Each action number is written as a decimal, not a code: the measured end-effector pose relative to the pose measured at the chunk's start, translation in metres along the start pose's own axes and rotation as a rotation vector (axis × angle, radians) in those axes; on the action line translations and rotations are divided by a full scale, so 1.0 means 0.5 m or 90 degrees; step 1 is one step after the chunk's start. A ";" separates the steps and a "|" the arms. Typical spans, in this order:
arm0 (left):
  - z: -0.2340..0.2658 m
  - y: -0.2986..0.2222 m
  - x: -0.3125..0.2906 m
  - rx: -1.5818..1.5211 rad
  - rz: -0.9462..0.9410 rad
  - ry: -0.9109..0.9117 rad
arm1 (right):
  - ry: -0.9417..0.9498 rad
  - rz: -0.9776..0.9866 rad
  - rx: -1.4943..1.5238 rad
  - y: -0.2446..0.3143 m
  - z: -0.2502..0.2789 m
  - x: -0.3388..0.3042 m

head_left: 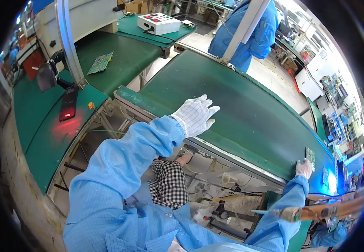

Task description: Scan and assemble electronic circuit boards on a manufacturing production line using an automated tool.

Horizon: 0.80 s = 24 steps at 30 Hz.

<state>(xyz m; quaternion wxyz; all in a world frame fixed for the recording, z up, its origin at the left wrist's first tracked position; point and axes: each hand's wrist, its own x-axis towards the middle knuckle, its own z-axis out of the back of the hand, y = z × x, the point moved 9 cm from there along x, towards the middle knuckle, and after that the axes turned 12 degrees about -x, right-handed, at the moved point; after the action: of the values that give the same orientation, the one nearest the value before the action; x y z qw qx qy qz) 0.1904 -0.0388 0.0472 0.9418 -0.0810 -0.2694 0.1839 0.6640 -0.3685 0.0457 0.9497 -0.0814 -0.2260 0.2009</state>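
My left hand (195, 115), in a white striped glove, hovers over or rests on the near side of the green conveyor belt (236, 113); its fingers are spread and it holds nothing. Far to the right, my right hand (304, 169), gloved too, has its fingers at the near edge of a green circuit board (310, 156) and appears to grip it. Just past that hand, another board (325, 175) lies in strong blue light.
At left, a handheld scanner (46, 77) on a stand casts red light by a black phone-like device (68, 103). A circuit board (100, 63) lies on the left belt. Behind are a white control box (158, 24) and a person in blue (251, 33). A metal post (69, 42) rises at left.
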 end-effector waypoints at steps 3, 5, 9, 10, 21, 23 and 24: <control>-0.005 -0.007 0.005 0.013 -0.005 0.034 | 0.014 -0.072 -0.031 -0.040 -0.012 0.019; -0.012 -0.004 0.004 0.015 0.012 0.063 | -0.005 -0.104 -0.034 -0.056 -0.008 0.031; -0.011 -0.006 0.006 0.036 -0.007 0.034 | -0.032 -0.144 -0.062 -0.088 -0.020 0.047; -0.010 -0.008 0.008 0.046 -0.017 0.030 | -0.031 -0.139 -0.062 -0.090 -0.025 0.050; -0.001 -0.006 0.002 0.032 0.002 0.018 | -0.151 -0.030 -0.041 -0.051 -0.019 0.049; 0.000 -0.007 -0.001 0.032 0.002 0.023 | -0.129 -0.038 -0.002 -0.023 0.014 0.034; 0.002 -0.003 -0.005 0.036 0.015 0.024 | -0.121 -0.053 -0.006 -0.009 0.034 0.032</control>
<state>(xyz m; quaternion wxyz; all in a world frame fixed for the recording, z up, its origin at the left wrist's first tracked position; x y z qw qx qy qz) 0.1884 -0.0413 0.0470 0.9463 -0.0607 -0.2456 0.2012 0.6706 -0.3650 0.0683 0.9312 -0.0569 -0.3190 0.1669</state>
